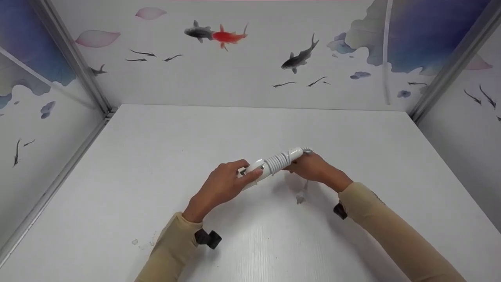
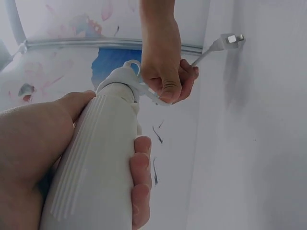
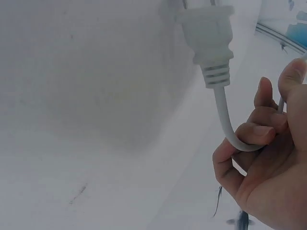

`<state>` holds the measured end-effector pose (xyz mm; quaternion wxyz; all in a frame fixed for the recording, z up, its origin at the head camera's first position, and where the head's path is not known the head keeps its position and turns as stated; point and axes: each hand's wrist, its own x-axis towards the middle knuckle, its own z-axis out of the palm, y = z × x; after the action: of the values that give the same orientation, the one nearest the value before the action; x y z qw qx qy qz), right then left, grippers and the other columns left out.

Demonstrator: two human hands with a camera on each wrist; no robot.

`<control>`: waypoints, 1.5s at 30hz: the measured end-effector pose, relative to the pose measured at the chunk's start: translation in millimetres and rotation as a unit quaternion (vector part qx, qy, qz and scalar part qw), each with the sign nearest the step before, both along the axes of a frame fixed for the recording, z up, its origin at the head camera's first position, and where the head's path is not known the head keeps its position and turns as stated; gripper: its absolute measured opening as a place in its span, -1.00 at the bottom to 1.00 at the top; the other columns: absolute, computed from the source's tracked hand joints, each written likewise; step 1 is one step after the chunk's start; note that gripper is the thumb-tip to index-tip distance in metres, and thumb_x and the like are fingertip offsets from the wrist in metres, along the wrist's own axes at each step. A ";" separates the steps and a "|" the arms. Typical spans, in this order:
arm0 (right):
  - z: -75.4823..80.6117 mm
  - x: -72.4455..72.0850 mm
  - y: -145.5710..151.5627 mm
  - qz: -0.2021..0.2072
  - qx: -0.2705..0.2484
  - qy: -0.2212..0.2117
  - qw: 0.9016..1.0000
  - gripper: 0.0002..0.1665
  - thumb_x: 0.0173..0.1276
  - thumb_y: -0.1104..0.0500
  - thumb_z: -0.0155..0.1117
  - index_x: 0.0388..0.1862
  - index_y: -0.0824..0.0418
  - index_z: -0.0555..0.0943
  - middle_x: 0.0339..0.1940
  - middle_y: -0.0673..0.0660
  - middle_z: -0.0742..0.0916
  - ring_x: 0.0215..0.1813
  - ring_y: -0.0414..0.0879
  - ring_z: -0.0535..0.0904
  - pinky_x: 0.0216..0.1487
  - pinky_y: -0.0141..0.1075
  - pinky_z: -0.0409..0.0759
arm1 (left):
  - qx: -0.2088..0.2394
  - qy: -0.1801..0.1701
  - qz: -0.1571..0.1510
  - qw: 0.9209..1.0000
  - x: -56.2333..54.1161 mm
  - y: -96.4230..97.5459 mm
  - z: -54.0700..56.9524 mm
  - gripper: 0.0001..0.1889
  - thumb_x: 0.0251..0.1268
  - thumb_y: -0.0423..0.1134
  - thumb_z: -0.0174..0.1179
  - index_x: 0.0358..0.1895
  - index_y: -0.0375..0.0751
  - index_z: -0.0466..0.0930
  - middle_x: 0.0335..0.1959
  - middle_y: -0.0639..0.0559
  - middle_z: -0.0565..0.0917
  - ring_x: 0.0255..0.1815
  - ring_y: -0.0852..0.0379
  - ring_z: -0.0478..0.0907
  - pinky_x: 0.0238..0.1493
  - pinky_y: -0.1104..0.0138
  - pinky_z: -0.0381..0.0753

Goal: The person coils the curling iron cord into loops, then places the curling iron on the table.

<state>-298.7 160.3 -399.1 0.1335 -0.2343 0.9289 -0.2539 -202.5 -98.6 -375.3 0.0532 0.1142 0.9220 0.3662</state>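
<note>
A long white appliance (image 2: 98, 158), resembling a hair iron, is held at a slant above the table. My left hand (image 1: 221, 184) grips its lower left end, thumb on one side and fingers round the other in the left wrist view. White power cord (image 1: 277, 163) is wound in several turns round its middle. At the upper right end, my right hand (image 1: 311, 167) pinches the cord between thumb and fingers. The cord's free end passes through the curled fingers, and its two-pin plug (image 3: 208, 36) dangles below that hand.
Both hands are over a white table (image 1: 164, 133). Printed panels with fish and petals form the back wall (image 1: 250, 78) and sides, with metal posts (image 1: 450, 66) at the corners. Small dark cameras (image 1: 209, 238) sit on both wrists.
</note>
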 end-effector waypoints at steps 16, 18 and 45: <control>37.7 -14.1 10.8 0.091 0.027 -0.043 0.995 -0.71 0.16 -0.12 0.54 -0.41 0.05 0.74 -0.42 0.08 0.74 -0.37 -0.16 0.47 -0.28 -0.27 0.50 | -0.045 -0.015 -0.157 0.987 2.1 2.2 -3.5 -0.60 0.37 0.28 0.14 -0.07 0.06 0.63 -0.33 0.19 0.63 -0.38 0.21 0.48 -0.30 0.32 0.47; 39.8 -11.5 5.4 0.096 0.029 -0.021 0.995 -0.71 0.13 -0.12 0.56 -0.41 0.04 0.75 -0.43 0.01 0.76 -0.38 -0.18 0.51 -0.28 -0.29 0.54 | -0.053 -0.013 -0.165 0.985 2.7 3.9 -5.0 -0.60 0.36 0.28 0.15 -0.09 0.05 0.63 -0.36 0.21 0.62 -0.40 0.24 0.46 -0.32 0.35 0.44; 61.5 66.5 -32.7 0.109 -0.044 0.250 0.961 -0.87 0.25 0.11 0.49 -0.30 0.15 0.83 -0.36 0.02 0.84 -0.35 -0.16 0.75 -0.33 -0.31 0.62 | -0.055 -0.059 -0.089 0.993 0.2 -1.3 -12.4 -0.53 0.40 0.27 0.11 -0.03 -0.05 0.66 -0.32 0.07 0.66 -0.54 0.19 0.56 -0.45 0.32 0.50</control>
<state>-232.1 127.6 -337.6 -0.0866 -0.3957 0.8895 -0.2116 -202.3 -99.9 -387.7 0.1461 0.1710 0.9220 0.3152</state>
